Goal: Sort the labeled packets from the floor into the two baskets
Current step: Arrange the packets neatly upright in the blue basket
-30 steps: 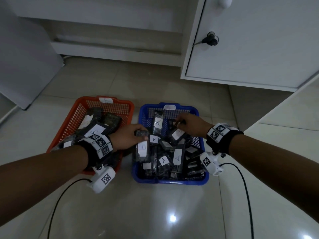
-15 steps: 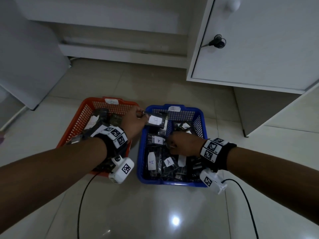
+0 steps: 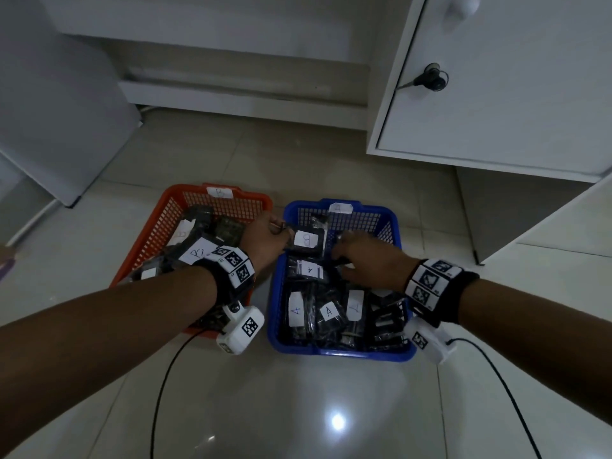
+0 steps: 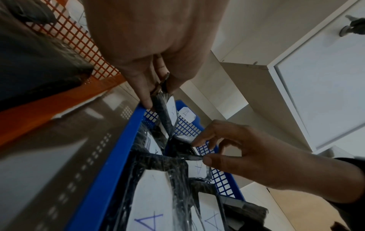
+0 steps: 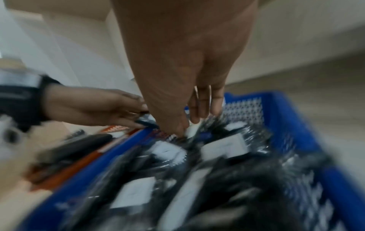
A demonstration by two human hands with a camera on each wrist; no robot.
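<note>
Glossy tile floor (image 3: 298, 409) is carrying two baskets side by side under a white cabinet (image 3: 496, 94): orange basket (image 3: 159, 233) tagged B, blue basket (image 3: 394, 352) tagged A, both sitting full of dark labeled packets. Left hand (image 3: 265, 241) is pinching a B packet (image 3: 306, 241) by its edge over the blue basket's far left corner. Right hand (image 3: 367, 263) is reaching into the blue one, fingertips (image 4: 198, 141) narrowly pinching another packet (image 4: 177, 148).
</note>
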